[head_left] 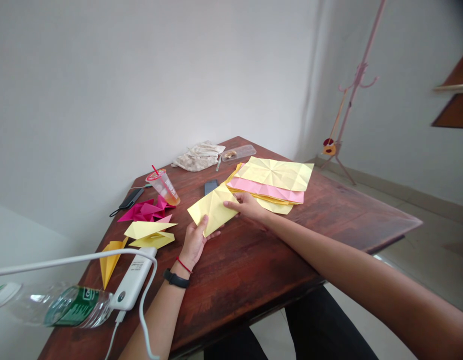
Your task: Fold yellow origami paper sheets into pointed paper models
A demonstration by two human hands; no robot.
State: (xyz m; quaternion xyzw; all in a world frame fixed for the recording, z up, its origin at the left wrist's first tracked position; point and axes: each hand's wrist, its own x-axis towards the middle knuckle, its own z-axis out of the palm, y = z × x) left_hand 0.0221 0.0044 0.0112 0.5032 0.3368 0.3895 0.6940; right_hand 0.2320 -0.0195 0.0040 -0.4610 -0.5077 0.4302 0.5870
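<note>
A creased sheet of yellow paper [213,210] is held up over the table between both my hands. My left hand [195,242] grips its near left corner, thumb on top and fingers beneath. At the right end, my right hand [248,206] pinches the sheet's edge between thumb and fingers. Just beyond my right hand lies a stack of creased sheets, with a pale yellow sheet [276,172] on top and a pink sheet [271,191] below it. Folded yellow paper pieces [150,234] rest to the left of my left hand.
Magenta folded paper [146,210], an orange folded piece [113,257] and a tilted drink cup [165,187] are on the left. Nearer are a white power bank [135,277] with a cable and a plastic bottle [73,305]. A phone [211,186], cloth [199,156] and clear tray [239,153] lie farther back.
</note>
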